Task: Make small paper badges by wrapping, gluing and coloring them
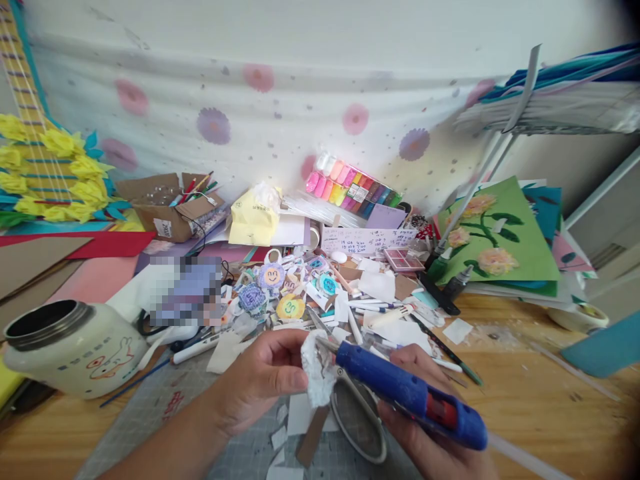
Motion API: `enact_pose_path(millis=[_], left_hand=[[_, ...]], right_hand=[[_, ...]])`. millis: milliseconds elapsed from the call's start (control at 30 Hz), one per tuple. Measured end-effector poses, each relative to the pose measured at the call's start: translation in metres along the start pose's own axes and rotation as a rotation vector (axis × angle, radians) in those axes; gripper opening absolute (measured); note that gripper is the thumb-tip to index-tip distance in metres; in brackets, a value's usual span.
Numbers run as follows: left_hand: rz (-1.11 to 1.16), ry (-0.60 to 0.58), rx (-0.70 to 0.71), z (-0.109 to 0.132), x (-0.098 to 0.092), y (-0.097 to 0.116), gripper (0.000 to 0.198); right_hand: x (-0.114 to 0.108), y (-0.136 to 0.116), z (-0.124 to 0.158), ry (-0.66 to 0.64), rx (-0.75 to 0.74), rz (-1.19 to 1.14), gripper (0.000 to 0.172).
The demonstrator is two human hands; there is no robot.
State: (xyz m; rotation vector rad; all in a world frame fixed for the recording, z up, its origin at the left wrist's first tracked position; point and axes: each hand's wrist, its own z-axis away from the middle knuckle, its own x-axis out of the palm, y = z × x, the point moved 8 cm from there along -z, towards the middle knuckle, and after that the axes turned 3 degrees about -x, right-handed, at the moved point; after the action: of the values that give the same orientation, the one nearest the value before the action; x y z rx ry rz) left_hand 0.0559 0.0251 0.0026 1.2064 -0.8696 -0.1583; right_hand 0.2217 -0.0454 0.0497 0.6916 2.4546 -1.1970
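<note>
Head view shows a pale blue crinkled piece (315, 390) above the table's near edge, pinched between the left hand's (267, 370) thumb and fingers. The right hand (420, 443) is wrapped around a blue glue gun (395, 383), its nozzle pointing at the piece; whether they touch, I cannot tell. Below lie a grey loop handle (374, 459), a brown strip (313, 437) and a cutting mat (160, 407). Beyond the hands, smiling paper badges (291, 307) sit among scraps and pens. An open jar (95, 357) stands by the table's left edge; a cardboard box (173, 220) is near the back left corner, a flower picture (500, 233) near the back right.
</note>
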Motion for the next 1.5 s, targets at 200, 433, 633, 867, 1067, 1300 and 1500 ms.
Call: enact_pose_path(millis=[200,433,633,867,1067,1300,1500], left_hand=[[0.012,-0.009,-0.017,0.000,0.001,0.000,0.040],[0.016,0.008,-0.008,0.000,0.000,0.001,0.039],[0.033,0.037,0.016,0.000,-0.002,0.003,0.039],[0.039,0.051,0.031,0.001,-0.006,0.002,0.040],[0.026,0.055,0.043,0.000,-0.007,0.003,0.040],[0.039,0.019,0.069,0.000,-0.005,0.006,0.036],[0.044,-0.012,0.090,0.000,-0.003,0.008,0.037]], right_hand=[[0.002,-0.002,0.003,-0.028,-0.048,0.111,0.018],[-0.003,0.013,0.009,-0.031,0.015,0.080,0.016],[0.000,0.010,0.008,0.024,0.022,0.025,0.012],[0.003,0.015,0.014,-0.043,0.006,0.043,0.014],[0.004,0.021,0.015,-0.097,0.077,0.025,0.012],[0.003,0.016,0.018,-0.053,-0.009,0.101,0.014],[0.007,0.017,0.013,-0.040,0.005,0.002,0.013]])
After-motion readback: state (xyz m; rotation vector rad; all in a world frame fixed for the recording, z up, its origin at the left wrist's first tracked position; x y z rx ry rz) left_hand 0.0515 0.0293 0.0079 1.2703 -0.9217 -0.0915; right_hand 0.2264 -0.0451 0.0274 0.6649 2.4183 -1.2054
